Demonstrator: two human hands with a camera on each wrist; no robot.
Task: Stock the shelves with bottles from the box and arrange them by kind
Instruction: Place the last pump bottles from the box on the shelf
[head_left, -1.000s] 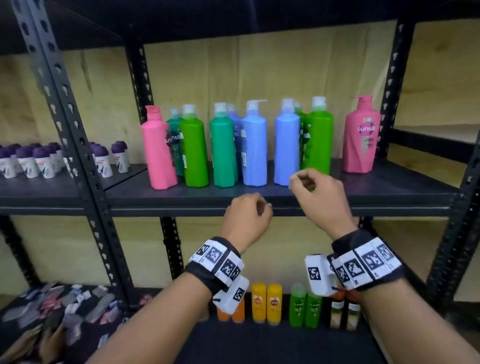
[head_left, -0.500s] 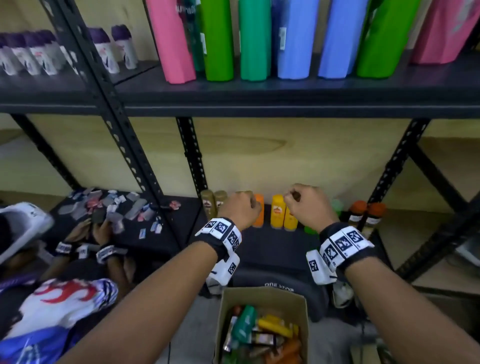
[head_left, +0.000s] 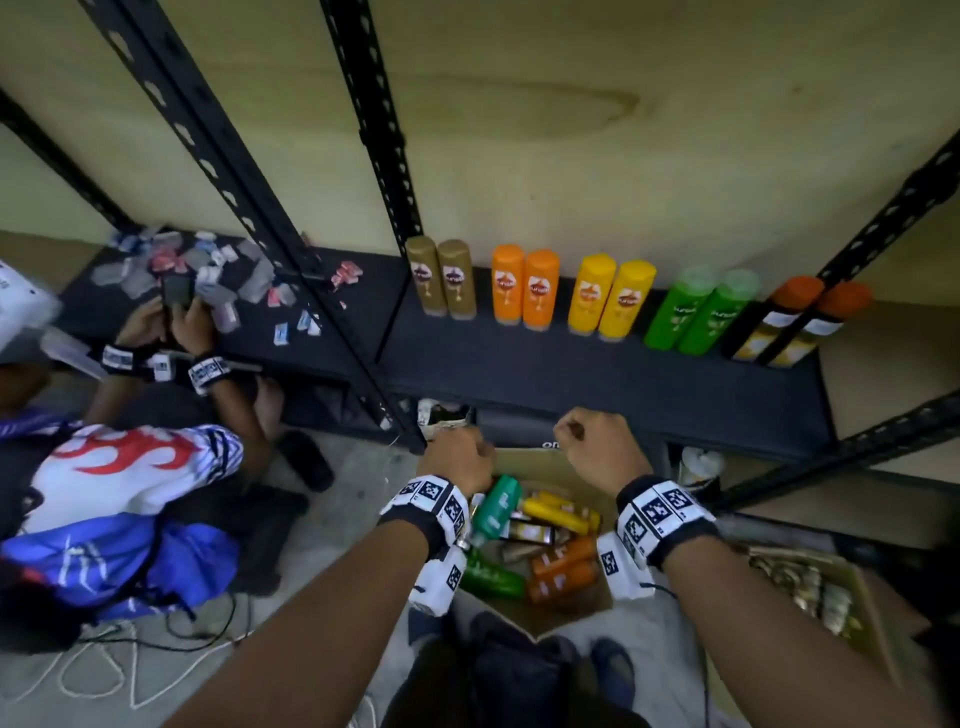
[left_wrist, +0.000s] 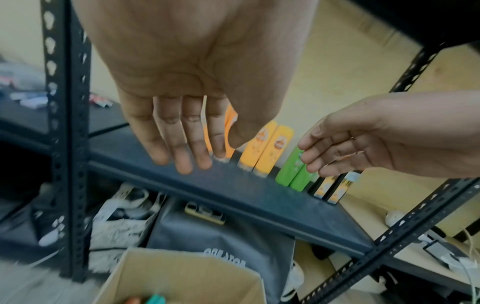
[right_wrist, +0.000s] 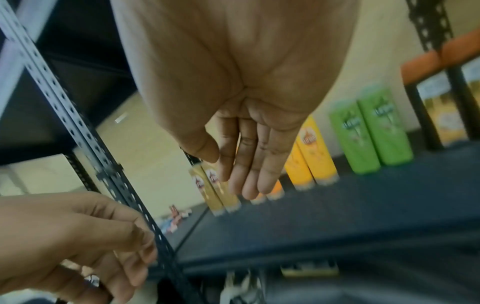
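Observation:
My left hand (head_left: 460, 460) and right hand (head_left: 597, 452) hover side by side over the far edge of an open cardboard box (head_left: 545, 465) on the floor. Both are empty; in the left wrist view the left hand's fingers (left_wrist: 187, 144) hang relaxed, and in the right wrist view so do the right hand's fingers (right_wrist: 246, 164). In the box lie a teal bottle (head_left: 498, 509) and yellow (head_left: 561, 514), orange (head_left: 563, 571) and green (head_left: 491, 577) bottles. On the bottom shelf (head_left: 571, 374) stand pairs: gold (head_left: 441, 278), orange (head_left: 524, 288), yellow (head_left: 610, 299), green (head_left: 696, 312), and dark orange-capped bottles (head_left: 795, 322).
A black shelf upright (head_left: 249, 208) runs down to the box's left corner. Another person (head_left: 130, 467) sits at the left, handling small packets (head_left: 197, 270) on the neighbouring shelf. A second box of goods (head_left: 810, 587) stands at the right. Cables lie on the floor.
The view has dropped from the upper shelf of tall pump bottles to the bottom shelf and the box. Both hands came down with it and remain empty.

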